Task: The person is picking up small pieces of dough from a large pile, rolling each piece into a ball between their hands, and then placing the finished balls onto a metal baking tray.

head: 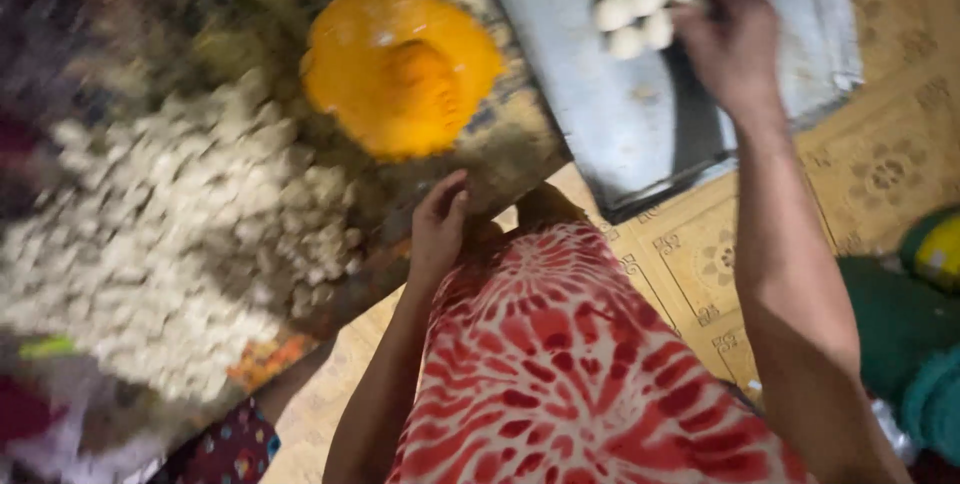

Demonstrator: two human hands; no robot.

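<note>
— Dough balls (645, 9): where are they?
— Clustered on the grey metal tray (600, 94), near its far edge, touching the right hand (730, 39)'s grip.
— Closed on one?
— Cannot tell; fingers curled. Left hand (438, 229) rests open-fingered on the mat's (500, 159) near edge.

Right hand (735, 39) stretched to white balls (645, 9) on metal tray (600, 94), left hand (440, 229) resting beside pale crumbly heap (180, 234), near orange bowl (400, 69).

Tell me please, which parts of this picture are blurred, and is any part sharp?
Head view: strong motion blur smears the pale heap and the orange bowl at left; the right hand by the white balls is softly blurred; the left hand and red patterned cloth look sharpest.
</note>
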